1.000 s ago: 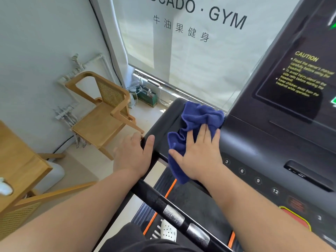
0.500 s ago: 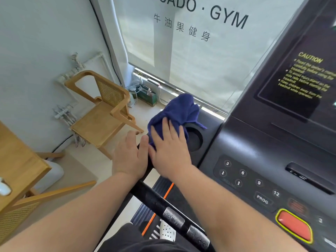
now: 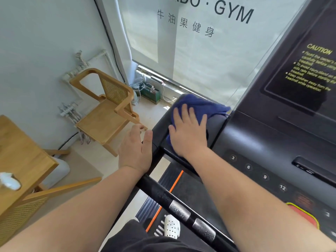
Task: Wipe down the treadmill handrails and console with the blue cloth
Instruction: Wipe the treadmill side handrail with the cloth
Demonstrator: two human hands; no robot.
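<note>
The blue cloth (image 3: 201,106) lies bunched on the left wing of the treadmill console (image 3: 258,142), over the cup-holder area. My right hand (image 3: 188,131) presses flat on the cloth with straight, spread fingers. My left hand (image 3: 136,150) rests with straight fingers on the outer left edge of the console, where the black handrail (image 3: 163,195) begins. The handrail runs down toward me, with two metal sensor pads (image 3: 191,220) on it. The console's number keys (image 3: 248,167) and red stop button (image 3: 303,213) show at right.
A wooden chair (image 3: 105,113) stands on the floor left of the treadmill, and a wooden table (image 3: 20,160) sits at the near left. A frosted window with gym lettering (image 3: 200,42) is ahead. My white shoe (image 3: 171,226) stands on the belt deck.
My right hand swept the cloth left toward the handrail end, then pushed it forward and right again onto the console's left wing. My left hand stayed in place.
</note>
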